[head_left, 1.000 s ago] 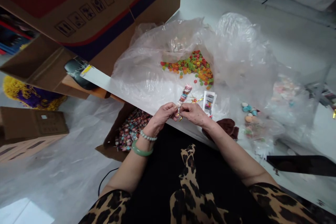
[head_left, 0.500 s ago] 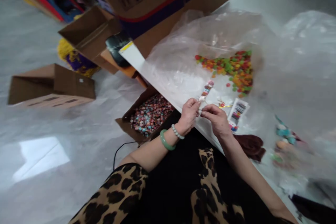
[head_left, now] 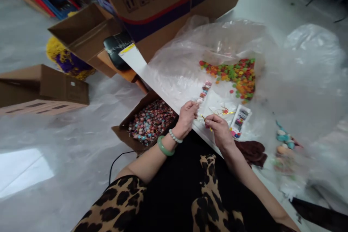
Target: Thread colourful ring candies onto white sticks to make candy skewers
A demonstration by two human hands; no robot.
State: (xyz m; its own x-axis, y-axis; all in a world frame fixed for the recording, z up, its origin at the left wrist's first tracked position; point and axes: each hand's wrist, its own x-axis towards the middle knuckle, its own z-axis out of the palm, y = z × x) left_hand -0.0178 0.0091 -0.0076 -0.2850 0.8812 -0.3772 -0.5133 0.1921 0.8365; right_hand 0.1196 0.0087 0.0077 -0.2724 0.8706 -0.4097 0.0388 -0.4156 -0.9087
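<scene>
My left hand (head_left: pixel 187 116) is closed on the lower end of a narrow clear packet (head_left: pixel 204 92) filled with colourful pieces, which points away over the white table. A little to its right, my right hand (head_left: pixel 219 128) pinches a thin gold twist tie (head_left: pixel 210 129) between thumb and fingers. The hands are apart. Beyond the right hand, more gold ties lie by a small red piece (head_left: pixel 225 111). Beside that rests a white printed pouch (head_left: pixel 240 121). A brown cloth (head_left: pixel 252 153) lies near my right wrist.
Red, green and orange pieces (head_left: pixel 236 74) are heaped on clear plastic sheeting (head_left: pixel 174 56). Below the table edge, a carton (head_left: pixel 122 134) holds many small wrapped pieces. A large cardboard box (head_left: pixel 168 11) stands at the back; an open carton (head_left: pixel 62 87) is at left.
My right hand has drawn slightly away from my left, and the gold tie now shows in its fingers. The whole scene has shifted a little leftward in view.
</scene>
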